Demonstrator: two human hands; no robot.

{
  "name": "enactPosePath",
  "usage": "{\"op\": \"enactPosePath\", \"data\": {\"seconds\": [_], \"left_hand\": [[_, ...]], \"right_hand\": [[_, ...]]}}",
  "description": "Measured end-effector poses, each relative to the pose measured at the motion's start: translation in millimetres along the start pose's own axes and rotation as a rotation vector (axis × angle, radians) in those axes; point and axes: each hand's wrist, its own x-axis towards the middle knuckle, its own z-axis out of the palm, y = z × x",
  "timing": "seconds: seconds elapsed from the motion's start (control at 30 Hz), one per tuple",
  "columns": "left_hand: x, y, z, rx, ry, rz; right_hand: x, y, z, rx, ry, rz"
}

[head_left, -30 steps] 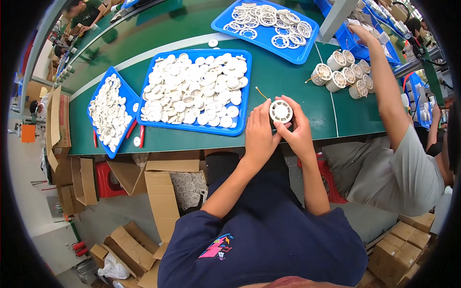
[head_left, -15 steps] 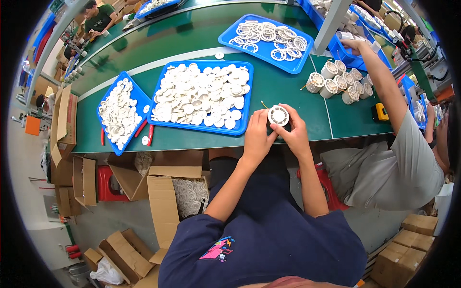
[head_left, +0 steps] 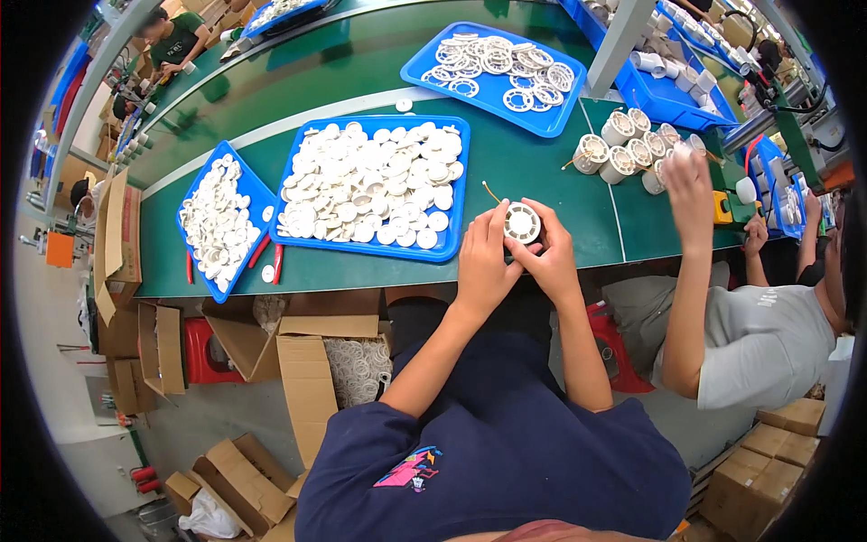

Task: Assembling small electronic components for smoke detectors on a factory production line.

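Between both hands, at the bench's front edge, is a white round housing [head_left: 522,223] with a slotted ring face turned up. A thin orange wire [head_left: 490,191] sticks out past its far left side. My left hand [head_left: 485,257] is closed round the left side of the housing. My right hand [head_left: 553,257] grips its right side, thumb near the lower rim. Just left of my hands, a blue tray [head_left: 361,246] holds a heap of white discs [head_left: 370,181]. To the right stand several white cylinders [head_left: 619,163] with slotted tops, some with wires.
A smaller blue tray [head_left: 262,194] of small white parts lies far left, red-handled tools [head_left: 278,262] beside it. Farther back a blue tray [head_left: 546,126] holds slotted rings. On the right, a co-worker's raised hand [head_left: 688,185] is near the cylinders. Open cardboard boxes [head_left: 307,379] stand below the bench.
The co-worker's arm on the right has drawn back from the blue bin toward the near side. My hands stay on the housing, its face tilted slightly differently. The view has shifted a little.
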Motion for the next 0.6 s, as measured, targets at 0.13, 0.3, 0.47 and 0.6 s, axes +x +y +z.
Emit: {"op": "enactPosePath", "data": {"seconds": [0.13,0.3,0.47,0.6], "left_hand": [[0.7,-0.7,4.9,0.061,0.019,-0.002],[2.4,-2.0,5.0,0.060,0.028,0.010],[1.0,-1.1,6.8,0.104,0.032,0.004],[0.6,3.0,6.7,0.112,0.050,-0.001]], "right_hand": [[0.3,-0.5,-0.4,0.056,0.018,0.016],[1.9,-7.5,-1.1,-0.010,0.007,0.008],[1.5,-11.5,-0.7,0.007,-0.006,0.055],[-0.9,-29.1,-2.5,-0.019,-0.016,0.135]]}}
